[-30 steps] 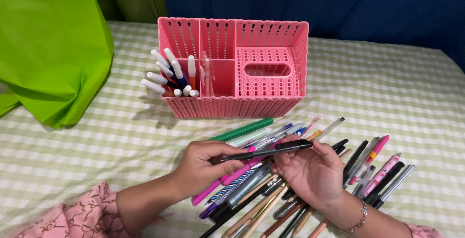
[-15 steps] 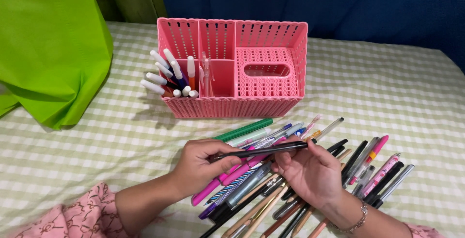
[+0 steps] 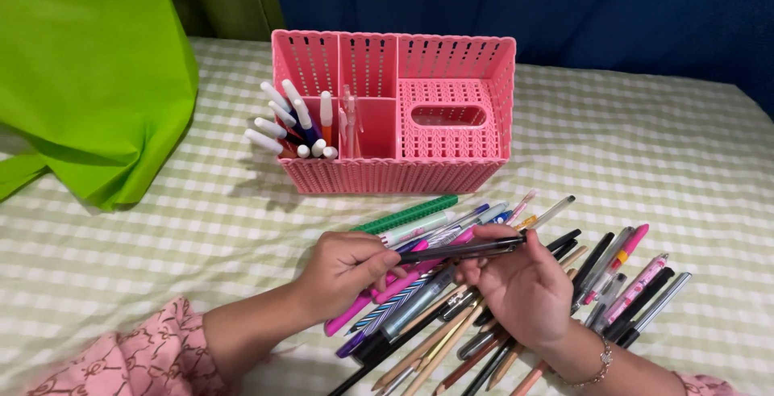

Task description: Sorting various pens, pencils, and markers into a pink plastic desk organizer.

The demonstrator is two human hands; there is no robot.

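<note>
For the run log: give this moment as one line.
left hand + right hand: hold black pen | over pen pile | pink organizer behind

Black pen (image 3: 459, 250) held level above the pen pile (image 3: 500, 299).

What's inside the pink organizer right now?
The pink organizer holds white-capped markers in its front-left compartment and a clear pen in the next one. The back compartments look empty. Under the slotted lid on the right, the contents are hidden.
</note>
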